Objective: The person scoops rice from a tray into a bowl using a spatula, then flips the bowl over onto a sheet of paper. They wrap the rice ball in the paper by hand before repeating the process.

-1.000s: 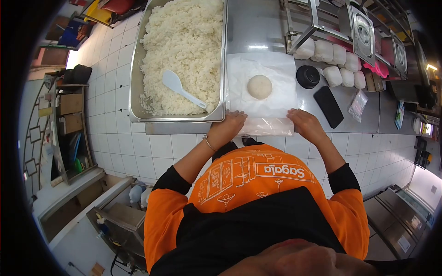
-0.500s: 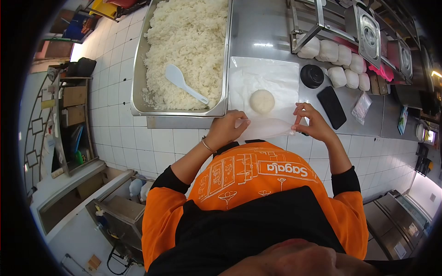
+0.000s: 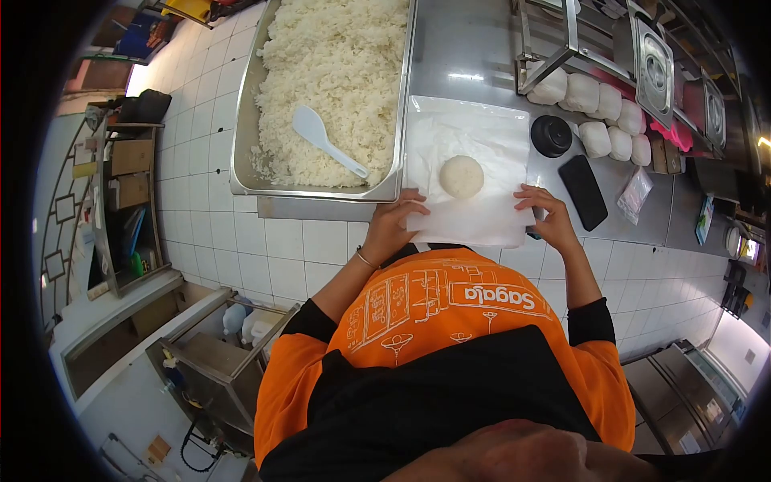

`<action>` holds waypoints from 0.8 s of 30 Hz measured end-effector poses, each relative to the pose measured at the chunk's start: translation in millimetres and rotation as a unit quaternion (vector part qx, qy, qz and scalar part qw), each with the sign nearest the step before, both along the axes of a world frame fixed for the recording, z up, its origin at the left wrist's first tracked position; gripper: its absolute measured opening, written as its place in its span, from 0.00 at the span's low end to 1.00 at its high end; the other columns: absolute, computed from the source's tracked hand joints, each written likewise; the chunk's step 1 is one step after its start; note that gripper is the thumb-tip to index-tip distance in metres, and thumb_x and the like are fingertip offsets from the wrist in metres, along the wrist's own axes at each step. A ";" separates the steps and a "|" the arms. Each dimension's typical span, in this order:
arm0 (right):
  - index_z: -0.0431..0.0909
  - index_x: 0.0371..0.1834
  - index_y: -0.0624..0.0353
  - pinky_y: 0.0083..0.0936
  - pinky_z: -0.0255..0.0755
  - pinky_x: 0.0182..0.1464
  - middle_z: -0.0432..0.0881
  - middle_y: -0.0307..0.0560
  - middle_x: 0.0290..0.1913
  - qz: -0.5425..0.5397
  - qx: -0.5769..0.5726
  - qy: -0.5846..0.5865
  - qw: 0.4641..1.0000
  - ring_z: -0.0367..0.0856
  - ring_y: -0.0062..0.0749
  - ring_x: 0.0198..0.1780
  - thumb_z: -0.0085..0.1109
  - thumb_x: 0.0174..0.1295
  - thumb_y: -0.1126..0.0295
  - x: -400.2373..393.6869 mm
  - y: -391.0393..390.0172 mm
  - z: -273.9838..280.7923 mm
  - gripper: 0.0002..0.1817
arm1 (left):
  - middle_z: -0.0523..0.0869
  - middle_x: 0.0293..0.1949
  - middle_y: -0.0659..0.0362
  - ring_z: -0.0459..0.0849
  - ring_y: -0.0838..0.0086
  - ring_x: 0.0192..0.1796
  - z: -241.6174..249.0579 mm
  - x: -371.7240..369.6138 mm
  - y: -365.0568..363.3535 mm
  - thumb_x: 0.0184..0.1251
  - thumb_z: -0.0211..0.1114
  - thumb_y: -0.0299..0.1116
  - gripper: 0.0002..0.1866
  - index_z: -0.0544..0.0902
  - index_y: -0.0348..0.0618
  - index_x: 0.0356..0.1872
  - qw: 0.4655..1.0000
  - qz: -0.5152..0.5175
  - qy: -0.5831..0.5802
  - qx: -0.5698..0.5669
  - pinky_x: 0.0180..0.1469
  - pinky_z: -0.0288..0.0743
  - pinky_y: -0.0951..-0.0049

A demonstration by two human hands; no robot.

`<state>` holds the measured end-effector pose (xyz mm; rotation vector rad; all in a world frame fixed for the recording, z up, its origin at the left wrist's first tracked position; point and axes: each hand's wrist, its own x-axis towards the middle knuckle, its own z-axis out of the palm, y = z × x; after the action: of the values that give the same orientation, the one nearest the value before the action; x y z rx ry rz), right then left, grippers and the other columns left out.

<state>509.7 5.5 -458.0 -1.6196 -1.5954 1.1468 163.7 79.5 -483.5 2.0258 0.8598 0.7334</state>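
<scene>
A round white rice ball point(image 3: 461, 176) lies in the middle of a white wrapping sheet point(image 3: 470, 165) spread on the steel counter point(image 3: 466, 56). My left hand point(image 3: 395, 222) pinches the sheet's near left corner. My right hand point(image 3: 543, 211) holds the near right corner. Between the two hands the near edge of the sheet is lifted and folded toward the ball. To the left stands a large steel tray point(image 3: 244, 120) full of cooked rice, with a white plastic paddle point(image 3: 324, 140) lying on the rice.
Several wrapped white rice balls point(image 3: 598, 116) sit in a row at the back right, under a steel rack point(image 3: 562, 40). A black bowl point(image 3: 551, 135), a black phone point(image 3: 583, 191) and a small clear packet point(image 3: 634, 193) lie right of the sheet. Tiled floor is below.
Both hands have lifted the near edge of the sheet and brought it up toward the rice ball. The near flap now lies folded over on the counter.
</scene>
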 end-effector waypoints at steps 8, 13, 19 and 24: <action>0.84 0.36 0.65 0.19 0.71 0.42 0.84 0.38 0.30 -0.149 -0.084 0.055 0.984 0.77 0.17 0.35 0.64 0.64 0.66 -6.9 -3.3 -5.7 0.11 | 0.85 0.30 0.56 0.83 0.68 0.34 -27.2 8.6 12.5 0.65 0.67 0.36 0.10 0.82 0.39 0.36 0.981 0.149 -0.024 -0.119 0.40 0.75 0.70; 0.82 0.33 0.68 0.17 0.68 0.34 0.82 0.37 0.26 -0.226 -0.061 0.109 0.966 0.73 0.13 0.29 0.62 0.67 0.62 -18.2 -7.5 -30.7 0.16 | 0.81 0.23 0.57 0.80 0.67 0.27 -16.2 18.8 13.0 0.71 0.62 0.39 0.12 0.82 0.39 0.36 0.978 0.175 0.005 -0.114 0.34 0.73 0.68; 0.79 0.28 0.66 0.20 0.63 0.27 0.77 0.38 0.19 -0.260 -0.067 0.020 0.963 0.69 0.15 0.23 0.62 0.66 0.61 -29.7 2.4 -32.0 0.17 | 0.78 0.20 0.54 0.76 0.59 0.22 -35.7 38.1 23.6 0.73 0.57 0.41 0.15 0.80 0.41 0.33 0.967 0.239 0.055 0.064 0.29 0.71 0.64; 0.80 0.38 0.62 0.30 0.71 0.37 0.82 0.48 0.31 -0.324 -0.073 -0.138 0.933 0.79 0.33 0.32 0.62 0.60 0.67 -48.9 4.4 -27.5 0.09 | 0.80 0.22 0.53 0.78 0.57 0.24 -48.8 44.2 25.7 0.72 0.58 0.41 0.13 0.78 0.43 0.31 0.964 0.248 0.089 0.032 0.28 0.72 0.61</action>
<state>460.8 9.9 -485.5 -2.2515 -0.9908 0.7127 207.9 105.2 -532.2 1.9690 1.4984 0.8619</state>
